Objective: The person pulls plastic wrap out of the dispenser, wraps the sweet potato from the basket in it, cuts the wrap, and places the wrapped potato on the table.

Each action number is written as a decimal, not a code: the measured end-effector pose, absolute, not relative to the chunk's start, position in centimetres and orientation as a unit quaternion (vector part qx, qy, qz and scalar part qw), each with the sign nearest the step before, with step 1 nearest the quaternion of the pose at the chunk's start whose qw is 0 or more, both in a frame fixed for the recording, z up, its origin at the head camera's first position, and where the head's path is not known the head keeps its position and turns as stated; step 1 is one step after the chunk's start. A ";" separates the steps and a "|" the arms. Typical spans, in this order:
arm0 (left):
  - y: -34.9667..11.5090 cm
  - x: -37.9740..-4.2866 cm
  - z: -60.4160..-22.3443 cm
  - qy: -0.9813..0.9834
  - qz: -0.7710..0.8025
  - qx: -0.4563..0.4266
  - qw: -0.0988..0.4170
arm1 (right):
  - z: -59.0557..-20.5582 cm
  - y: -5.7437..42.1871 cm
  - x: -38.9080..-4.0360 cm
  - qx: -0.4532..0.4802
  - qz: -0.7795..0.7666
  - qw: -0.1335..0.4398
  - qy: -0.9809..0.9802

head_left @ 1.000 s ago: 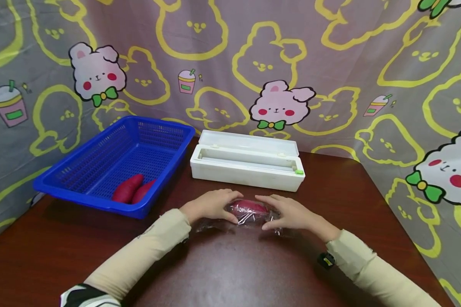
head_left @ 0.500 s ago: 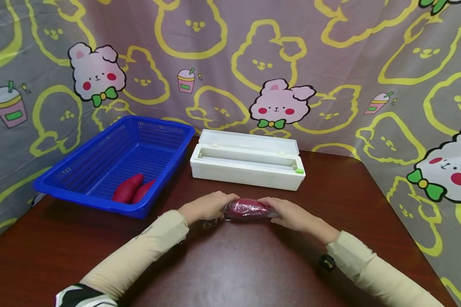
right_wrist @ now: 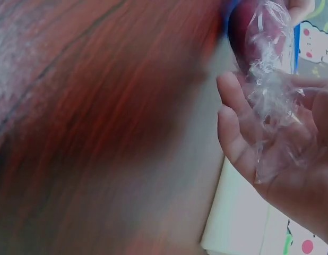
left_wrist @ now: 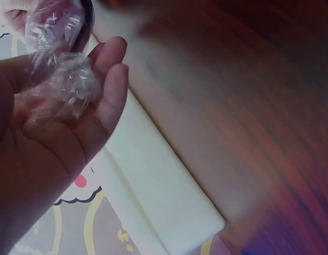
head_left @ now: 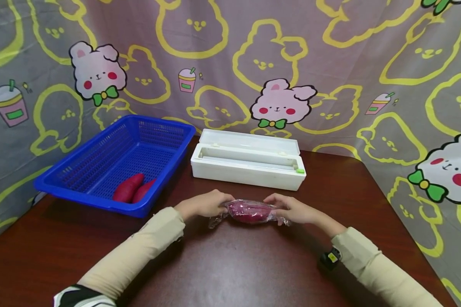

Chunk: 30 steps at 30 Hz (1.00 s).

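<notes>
A red sweet potato [head_left: 249, 212] wrapped in clear cling film lies crosswise between both hands, over the near side of the table. My left hand [head_left: 209, 204] pinches the gathered film at its left end; in the left wrist view the crumpled cling film [left_wrist: 74, 85] bunches against the curled fingers. At the other end my right hand [head_left: 293, 209] pinches the film between thumb and fingers. A twisted tail of cling film [right_wrist: 275, 106] runs across that palm in the right wrist view, with the potato's dark red end beyond the fingertips.
A blue plastic basket [head_left: 96, 202] at the left holds red sweet potatoes [head_left: 128, 187]. Behind the hands stands a long white cling film dispenser [head_left: 246, 174], lid raised, with a green slider [head_left: 300, 171]. A patterned curtain [head_left: 230, 55] hangs behind the brown table [head_left: 230, 264].
Both hands were spread loosely around the wrapped potato, then closed on its ends. Now they sit slightly farther apart, and the film ends are bunched into narrow tails.
</notes>
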State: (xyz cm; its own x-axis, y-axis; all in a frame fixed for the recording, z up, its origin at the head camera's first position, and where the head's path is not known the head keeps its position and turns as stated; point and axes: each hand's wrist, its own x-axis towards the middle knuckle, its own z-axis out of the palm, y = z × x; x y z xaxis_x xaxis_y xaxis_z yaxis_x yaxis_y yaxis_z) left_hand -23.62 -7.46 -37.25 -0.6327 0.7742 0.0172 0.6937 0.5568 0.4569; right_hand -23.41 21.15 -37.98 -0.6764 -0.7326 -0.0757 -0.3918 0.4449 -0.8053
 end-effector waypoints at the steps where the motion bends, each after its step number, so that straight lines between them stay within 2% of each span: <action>1: -7.4 -23.7 -37.3 0.877 0.214 0.420 0.092 | -38.0 21.2 -23.4 -0.332 -0.403 0.224 0.823; 4: -7.4 -23.7 -37.5 0.876 0.218 0.422 0.089 | -38.0 21.2 -23.6 -0.322 -0.389 0.231 0.832; 8: -7.4 -24.3 -38.3 0.884 0.215 0.412 0.055 | -38.3 21.2 -24.1 -0.319 -0.362 0.200 0.853; 12: -7.1 -24.3 -38.5 0.914 0.186 0.359 0.016 | -38.6 21.0 -24.3 -0.333 -0.322 0.180 0.868; 16: -6.9 -24.1 -38.0 0.934 0.165 0.316 0.004 | -38.6 20.9 -24.4 -0.345 -0.323 0.188 0.861; 25: -7.8 -24.4 -37.5 0.883 0.214 0.411 0.074 | -38.2 21.7 -25.2 -0.373 -0.363 0.207 0.828; 28: -7.7 -24.4 -37.6 0.877 0.201 0.430 0.071 | -38.2 21.8 -25.3 -0.398 -0.321 0.182 0.840; 30: -7.5 -24.4 -37.7 0.881 0.182 0.435 0.043 | -38.0 21.5 -25.1 -0.421 -0.257 0.135 0.859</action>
State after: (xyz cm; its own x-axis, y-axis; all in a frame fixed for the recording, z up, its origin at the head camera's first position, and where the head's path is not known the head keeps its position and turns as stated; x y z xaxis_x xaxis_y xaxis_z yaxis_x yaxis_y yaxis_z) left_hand -24.45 -7.50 -37.75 -0.6173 0.7823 0.0835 0.7514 0.5547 0.3574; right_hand -25.15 21.52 -38.05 -0.6086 -0.7933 -0.0165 -0.6544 0.5136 -0.5549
